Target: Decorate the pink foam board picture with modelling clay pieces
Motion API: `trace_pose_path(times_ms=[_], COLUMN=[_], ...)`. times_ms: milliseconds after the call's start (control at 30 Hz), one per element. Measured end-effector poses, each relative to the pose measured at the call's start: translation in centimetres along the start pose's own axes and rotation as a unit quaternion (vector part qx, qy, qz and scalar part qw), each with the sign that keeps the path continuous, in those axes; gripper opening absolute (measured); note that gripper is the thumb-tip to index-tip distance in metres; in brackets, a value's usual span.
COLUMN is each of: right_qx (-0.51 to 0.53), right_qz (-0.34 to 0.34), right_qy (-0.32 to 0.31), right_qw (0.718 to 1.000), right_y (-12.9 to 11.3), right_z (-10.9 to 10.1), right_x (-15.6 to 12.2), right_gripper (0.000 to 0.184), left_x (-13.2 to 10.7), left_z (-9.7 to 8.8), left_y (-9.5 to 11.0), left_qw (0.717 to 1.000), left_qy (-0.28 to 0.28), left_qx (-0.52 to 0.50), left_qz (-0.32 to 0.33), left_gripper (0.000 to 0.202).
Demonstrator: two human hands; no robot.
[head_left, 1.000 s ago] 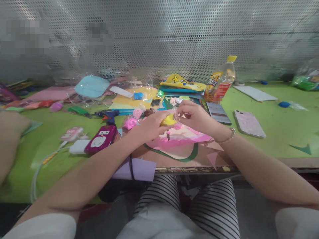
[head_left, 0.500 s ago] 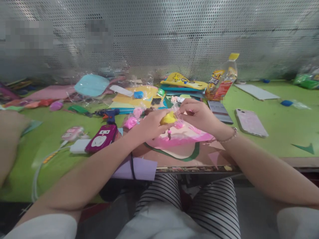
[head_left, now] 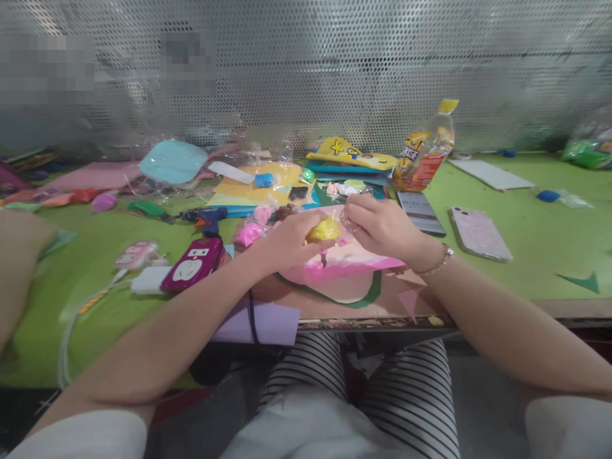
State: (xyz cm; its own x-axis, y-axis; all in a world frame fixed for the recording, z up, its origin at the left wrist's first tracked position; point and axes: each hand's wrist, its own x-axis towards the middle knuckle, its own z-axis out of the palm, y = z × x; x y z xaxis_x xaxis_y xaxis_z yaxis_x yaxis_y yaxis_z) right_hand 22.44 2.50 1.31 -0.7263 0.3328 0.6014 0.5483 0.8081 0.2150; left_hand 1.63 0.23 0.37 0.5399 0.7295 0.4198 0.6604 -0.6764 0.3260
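My left hand (head_left: 299, 239) is closed on a lump of yellow modelling clay (head_left: 325, 230) in a clear plastic wrapper. Thumb and fingers grip it from the left. At its other side, my right hand (head_left: 375, 223) has its fingers curled around the loose end of the wrapper (head_left: 348, 223). Below both hands lies a pink and cream paper cutout (head_left: 351, 271) with a dark green edge (head_left: 368, 296). Small pink and brown bits sit on it. Wrapped pink clay (head_left: 249, 234) rests left of my left hand, with brown clay (head_left: 285, 212) behind.
A juice bottle (head_left: 425, 150) stands at the back right, near a grey phone (head_left: 421, 213) and a pink phone (head_left: 480, 234). On the left are a glue gun (head_left: 210, 221), a magenta case (head_left: 194, 264) and a white cable (head_left: 67, 338). Another person's arm (head_left: 21, 268) reaches in at far left.
My right hand's fingers have curled in more tightly at the wrapper. The yellow clay stays in my left hand. The whole view has shifted very slightly.
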Motion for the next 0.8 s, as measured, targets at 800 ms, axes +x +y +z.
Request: trace_pose_path(times_ms=[800], right_qx=[0.290], right_qz=[0.127], right_qy=[0.076], right_qw=[0.945], right_y=[0.57], right_z=[0.07], right_x=[0.90], right_gripper=[0.013], left_x=[0.43], left_z=[-0.58], left_y=[-0.58], left_qw=[0.993], left_qy=[0.065], left_qx=[-0.021], left_qz=[-0.099], left_gripper=[0.033])
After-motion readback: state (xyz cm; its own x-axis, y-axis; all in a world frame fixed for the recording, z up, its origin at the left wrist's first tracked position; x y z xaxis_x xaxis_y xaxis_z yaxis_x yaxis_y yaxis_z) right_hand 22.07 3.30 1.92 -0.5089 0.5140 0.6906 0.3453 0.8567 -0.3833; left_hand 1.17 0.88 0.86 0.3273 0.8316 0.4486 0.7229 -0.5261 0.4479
